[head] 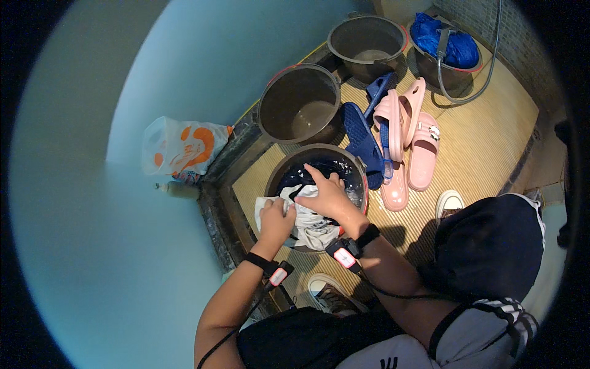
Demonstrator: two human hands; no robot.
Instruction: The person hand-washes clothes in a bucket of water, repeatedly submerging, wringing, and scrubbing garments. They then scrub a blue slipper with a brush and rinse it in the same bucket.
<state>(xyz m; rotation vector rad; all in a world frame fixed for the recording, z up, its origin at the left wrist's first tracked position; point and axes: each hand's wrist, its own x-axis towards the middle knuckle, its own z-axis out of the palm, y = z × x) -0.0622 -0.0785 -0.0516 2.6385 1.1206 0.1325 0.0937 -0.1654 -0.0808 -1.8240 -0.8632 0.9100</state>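
Note:
A dark plastic bucket point(365, 184) stands on the ribbed floor before me, with dark liquid or dark cloth inside. White garments with dark and orange patches point(315, 226) are bunched in its near half, and one edge hangs over the left rim. My left hand point(275, 219) grips the white cloth at that rim, its fingertips bent onto the fabric. Above the bundle, my right hand point(329, 196) has its fingers spread, the thumb close to the white cloth. Whether that thumb touches the fabric is hard to tell.
Two more dark buckets point(265, 110) point(332, 41) stand behind. Another bucket point(433, 76) holds a blue plastic bag point(421, 34) with a shower head point(443, 44) on it. Blue slippers point(357, 124) and pink slippers point(424, 157) lie right. A printed plastic bag point(193, 143) and bottle point(182, 189) sit left.

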